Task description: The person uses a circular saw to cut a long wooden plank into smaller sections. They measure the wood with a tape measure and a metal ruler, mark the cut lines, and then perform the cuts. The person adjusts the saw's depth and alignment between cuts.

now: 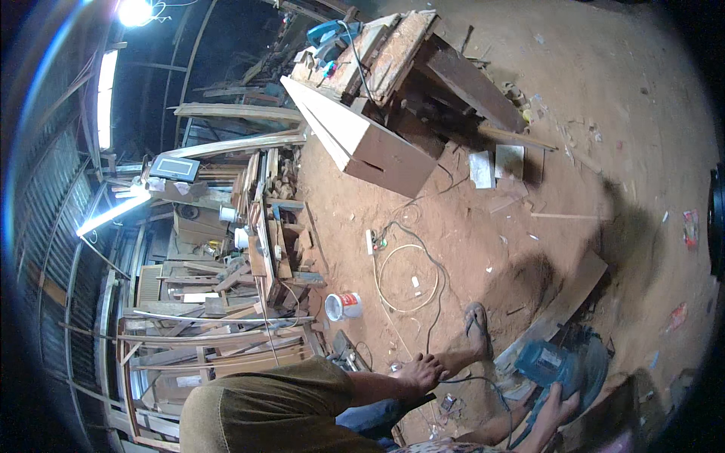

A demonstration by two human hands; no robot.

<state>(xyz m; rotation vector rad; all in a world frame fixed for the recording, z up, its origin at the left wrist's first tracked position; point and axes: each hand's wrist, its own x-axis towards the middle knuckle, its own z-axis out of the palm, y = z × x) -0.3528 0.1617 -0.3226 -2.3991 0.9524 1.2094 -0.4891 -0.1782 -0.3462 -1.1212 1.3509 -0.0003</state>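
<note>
Right hand: fingers wrapped about the near end of a blue power saw. Left hand: fingers bent, near a bare lower leg; whether it pinches anything, we cannot tell.

Saw: low at the right, by the near end of a long board; contact, we cannot confirm. Round guard on its right; dark cable trailing left.

Handling, as we judge it: heavy, weighted toward the motor; casing stiff, sturdy, perhaps slippery when dusty. Hold: we favour the handle, fingers clear of guard and cable.
</note>
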